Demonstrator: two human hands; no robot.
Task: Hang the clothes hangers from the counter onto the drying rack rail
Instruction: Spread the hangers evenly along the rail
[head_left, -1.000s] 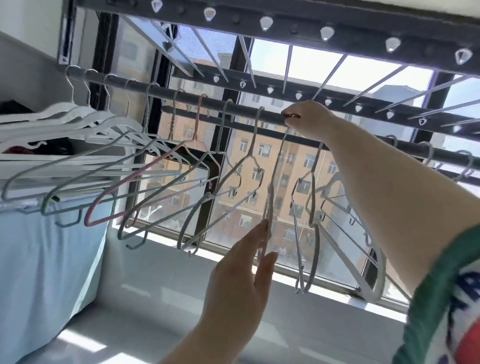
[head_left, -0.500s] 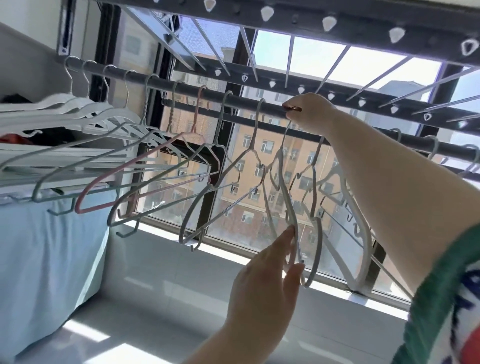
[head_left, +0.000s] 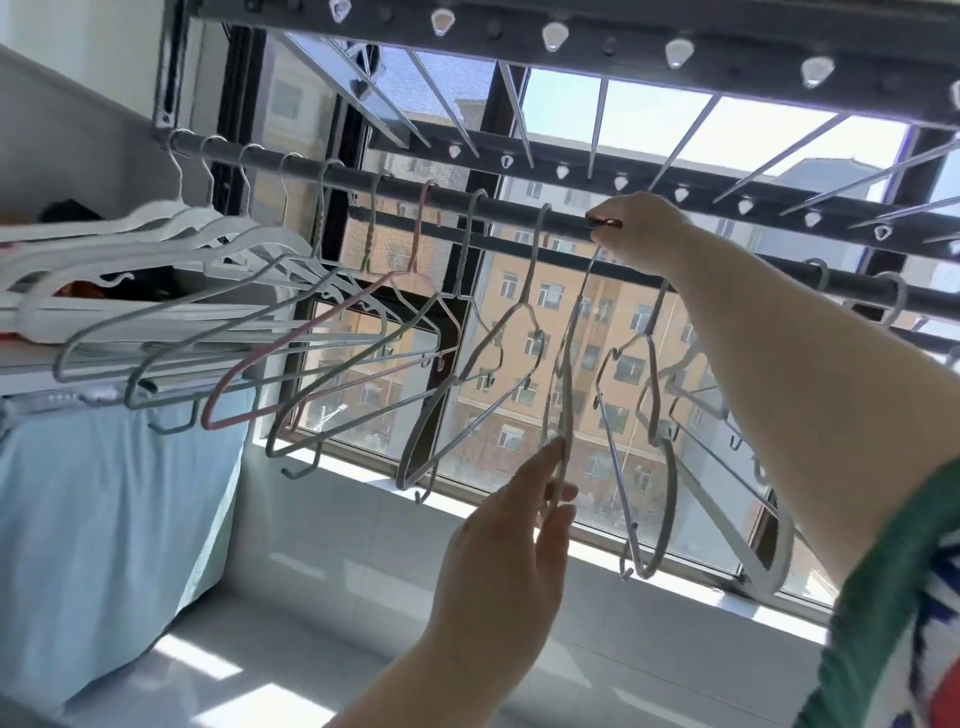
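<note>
- Up at the rail (head_left: 509, 207), the right hand (head_left: 644, 228) is curling its fingers (head_left: 605, 228) around the top of a thin grey hanger (head_left: 567, 374), pinching its hook right against the bar.
- From that grip the hanger is hanging almost straight down, turned edge-on to the camera.
- Below, the left hand (head_left: 504, 551) is reaching up with its fingers straight, and its fingertips (head_left: 553, 460) are touching the hanger's lower end, which is lying between two of them.
- Left of the held one, grey hangers (head_left: 467, 374) and a pink hanger (head_left: 291, 358) are hanging from the same rail, tilted towards the left.
- Further left, white hangers (head_left: 156, 234) are crowding together at the rail's end.
- To the right, behind the right forearm, more hangers (head_left: 657, 467) are dangling from the rail.
- Behind everything, a window (head_left: 649, 114) is showing an orange building.
- A blue cloth (head_left: 104, 519) is draping down at the lower left.
- A green-edged patterned sleeve (head_left: 883, 623) is filling the lower right corner.
</note>
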